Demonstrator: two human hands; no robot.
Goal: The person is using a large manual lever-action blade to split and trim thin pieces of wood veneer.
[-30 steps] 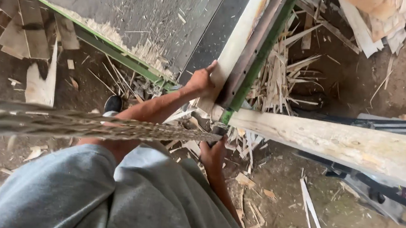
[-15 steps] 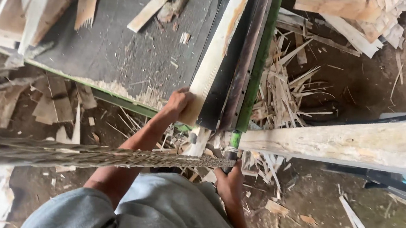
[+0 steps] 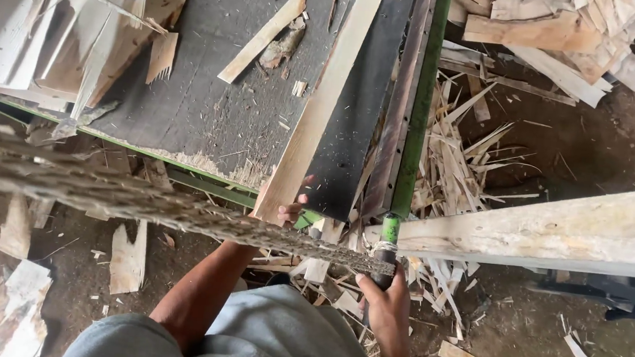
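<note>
Now, change: our left hand point(image 3: 283, 212) has slid up to the end of the long wood strip point(image 3: 323, 101); before, we saw less of the dark table point(image 3: 216, 107).
Strip look: pale, thin, flat on the table.
Left grip: fingers curled on the strip end.
Right grip: our right hand point(image 3: 387, 305) wraps the green handle point(image 3: 389, 244).
Count: two hands, one big plank point(image 3: 561, 229).
</note>
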